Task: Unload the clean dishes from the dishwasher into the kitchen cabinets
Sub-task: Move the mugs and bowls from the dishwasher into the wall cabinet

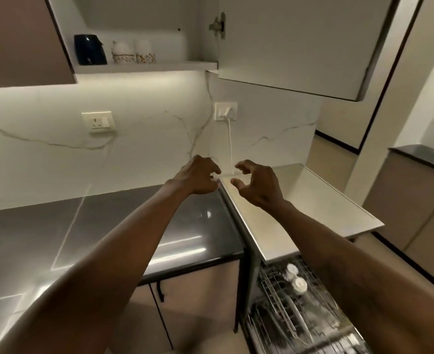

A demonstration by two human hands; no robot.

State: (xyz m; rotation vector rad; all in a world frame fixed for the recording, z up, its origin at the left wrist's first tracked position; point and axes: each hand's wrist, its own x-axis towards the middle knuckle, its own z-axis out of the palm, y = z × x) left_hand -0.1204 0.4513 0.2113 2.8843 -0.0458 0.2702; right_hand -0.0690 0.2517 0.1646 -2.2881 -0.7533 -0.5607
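Kitchen corner: marble backsplash above a dark counter (83, 226). Left hand (198, 176) and right hand (258, 185) are raised side by side, apart, fingers half-curled, holding nothing. White dishes (299, 284) sit in the dishwasher rack (282, 310), lower right. A dark mug (89, 49) and two patterned cups (121, 52) stand on the open cabinet shelf (175, 65).

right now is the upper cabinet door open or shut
Open. The cabinet door stands swung out, its hinge bared, and the shelf with cups is exposed.

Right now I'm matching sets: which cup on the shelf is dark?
The leftmost cup: dark blue. The middle cup and right cup are white with patterned bands.
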